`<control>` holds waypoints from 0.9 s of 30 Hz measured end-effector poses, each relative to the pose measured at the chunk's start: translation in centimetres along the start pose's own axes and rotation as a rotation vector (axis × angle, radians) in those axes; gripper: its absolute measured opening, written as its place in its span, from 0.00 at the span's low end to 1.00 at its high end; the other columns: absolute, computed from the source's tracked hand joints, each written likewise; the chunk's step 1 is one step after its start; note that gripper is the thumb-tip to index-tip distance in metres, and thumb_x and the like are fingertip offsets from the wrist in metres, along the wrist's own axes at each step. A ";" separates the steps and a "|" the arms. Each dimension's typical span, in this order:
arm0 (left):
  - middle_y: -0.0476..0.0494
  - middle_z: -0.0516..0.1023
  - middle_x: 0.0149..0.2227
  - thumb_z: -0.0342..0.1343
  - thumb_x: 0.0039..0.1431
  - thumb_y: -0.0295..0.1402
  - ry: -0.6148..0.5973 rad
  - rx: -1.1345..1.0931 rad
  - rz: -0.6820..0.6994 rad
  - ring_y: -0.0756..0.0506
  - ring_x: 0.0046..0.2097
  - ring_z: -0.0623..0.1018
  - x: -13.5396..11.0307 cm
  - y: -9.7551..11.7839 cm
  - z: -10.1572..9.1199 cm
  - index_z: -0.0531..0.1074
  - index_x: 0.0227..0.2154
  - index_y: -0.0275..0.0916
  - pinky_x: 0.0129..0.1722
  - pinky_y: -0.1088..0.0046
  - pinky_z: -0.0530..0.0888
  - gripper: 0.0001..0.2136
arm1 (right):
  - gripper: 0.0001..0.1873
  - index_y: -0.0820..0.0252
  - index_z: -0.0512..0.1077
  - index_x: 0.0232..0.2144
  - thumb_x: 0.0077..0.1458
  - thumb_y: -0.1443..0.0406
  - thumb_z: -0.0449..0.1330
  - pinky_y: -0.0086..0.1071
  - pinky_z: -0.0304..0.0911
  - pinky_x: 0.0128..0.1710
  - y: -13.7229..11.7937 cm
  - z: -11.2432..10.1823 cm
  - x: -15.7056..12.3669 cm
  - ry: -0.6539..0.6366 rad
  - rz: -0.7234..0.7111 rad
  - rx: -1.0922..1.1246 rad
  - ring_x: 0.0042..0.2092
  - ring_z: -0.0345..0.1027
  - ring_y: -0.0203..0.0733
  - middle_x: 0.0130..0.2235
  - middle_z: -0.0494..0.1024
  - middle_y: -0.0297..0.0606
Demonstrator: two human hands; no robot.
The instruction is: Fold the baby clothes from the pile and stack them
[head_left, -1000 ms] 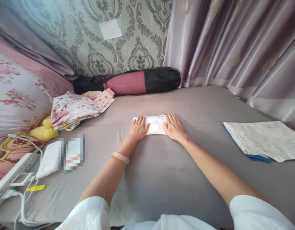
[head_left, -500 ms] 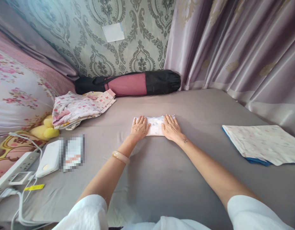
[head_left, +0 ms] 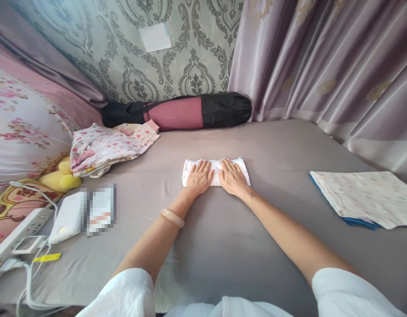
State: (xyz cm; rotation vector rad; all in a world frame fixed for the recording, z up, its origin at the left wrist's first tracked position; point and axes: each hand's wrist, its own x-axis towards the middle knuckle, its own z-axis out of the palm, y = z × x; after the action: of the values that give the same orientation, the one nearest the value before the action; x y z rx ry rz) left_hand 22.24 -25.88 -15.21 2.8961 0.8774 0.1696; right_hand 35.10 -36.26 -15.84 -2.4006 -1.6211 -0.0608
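A small folded white cloth (head_left: 215, 179) with a faint print lies flat on the grey sheet (head_left: 256, 246) in front of me. My left hand (head_left: 200, 177) rests palm down on its left half, fingers stretched out. On its right half my right hand (head_left: 234, 177) lies flat too, with the fingers slightly spread. A strip of the cloth shows between the hands and at both ends; the rest is hidden under my palms. A light bangle (head_left: 172, 218) is round my left wrist.
Folded printed cloth (head_left: 368, 193) over blue fabric lies at the right. At the left are heart-print clothes (head_left: 114, 147), a yellow plush toy (head_left: 60, 179), a white power bank (head_left: 68, 216) and a power strip (head_left: 21, 237) with cables. A pink-black roll bag (head_left: 177, 113) lines the wall.
Both hands have slid inward over the cloth, closer together, so its left and right ends now show. The camera view has shifted slightly.
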 end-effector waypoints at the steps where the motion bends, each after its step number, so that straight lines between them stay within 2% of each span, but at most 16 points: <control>1: 0.38 0.57 0.68 0.33 0.72 0.41 -0.005 -0.003 -0.002 0.39 0.70 0.54 0.0 0.0 -0.1 0.57 0.66 0.34 0.68 0.54 0.54 0.26 | 0.30 0.73 0.57 0.66 0.67 0.62 0.38 0.43 0.39 0.68 0.0 -0.1 0.0 -0.004 0.000 0.002 0.70 0.44 0.48 0.68 0.56 0.50; 5: 0.36 0.58 0.68 0.34 0.72 0.41 -0.012 -0.016 0.004 0.38 0.70 0.55 0.0 0.3 -0.5 0.58 0.65 0.34 0.67 0.53 0.55 0.25 | 0.31 0.74 0.56 0.65 0.67 0.62 0.37 0.45 0.40 0.68 -0.3 -0.6 0.2 -0.042 0.018 0.022 0.70 0.44 0.50 0.68 0.55 0.51; 10: 0.35 0.60 0.67 0.34 0.71 0.37 0.069 -0.025 0.006 0.40 0.69 0.56 -0.3 1.0 -0.9 0.59 0.64 0.31 0.67 0.55 0.55 0.24 | 0.31 0.75 0.56 0.66 0.67 0.63 0.37 0.45 0.40 0.69 -1.2 -0.8 0.5 -0.033 -0.045 0.077 0.70 0.44 0.50 0.69 0.54 0.50; 15: 0.38 0.62 0.66 0.35 0.71 0.35 0.038 -0.050 0.020 0.42 0.68 0.59 -0.4 0.9 -0.2 0.61 0.63 0.34 0.67 0.58 0.56 0.23 | 0.31 0.75 0.60 0.64 0.66 0.64 0.37 0.43 0.41 0.69 -1.4 0.1 0.5 -0.004 -0.110 0.114 0.69 0.46 0.48 0.67 0.58 0.49; 22: 0.37 0.64 0.65 0.36 0.71 0.35 0.094 -0.063 0.030 0.41 0.68 0.61 -0.4 0.9 0.2 0.62 0.62 0.34 0.67 0.58 0.57 0.22 | 0.30 0.75 0.60 0.64 0.66 0.64 0.38 0.43 0.41 0.68 -1.4 0.2 0.3 0.008 -0.108 0.089 0.69 0.46 0.49 0.67 0.59 0.48; 25: 0.35 0.66 0.64 0.37 0.71 0.37 0.165 -0.079 0.017 0.41 0.66 0.63 -1.1 0.3 -0.2 0.65 0.59 0.34 0.65 0.57 0.60 0.21 | 0.30 0.74 0.60 0.64 0.67 0.64 0.38 0.42 0.42 0.68 -1.4 0.1 0.3 0.001 -0.110 0.082 0.69 0.46 0.49 0.67 0.59 0.48; 27: 0.33 0.67 0.63 0.37 0.71 0.38 0.215 -0.076 -0.017 0.40 0.66 0.63 -2.0 -0.9 -0.6 0.65 0.59 0.34 0.66 0.56 0.59 0.21 | 0.29 0.74 0.60 0.64 0.66 0.64 0.39 0.43 0.42 0.68 -1.3 0.0 0.4 -0.006 -0.108 0.083 0.69 0.46 0.49 0.67 0.59 0.48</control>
State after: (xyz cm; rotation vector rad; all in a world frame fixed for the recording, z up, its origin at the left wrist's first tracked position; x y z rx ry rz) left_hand 20.04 -26.25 -14.91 2.8360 0.9053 0.5093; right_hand 34.07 -35.40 -15.54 -2.2531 -1.7206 -0.0048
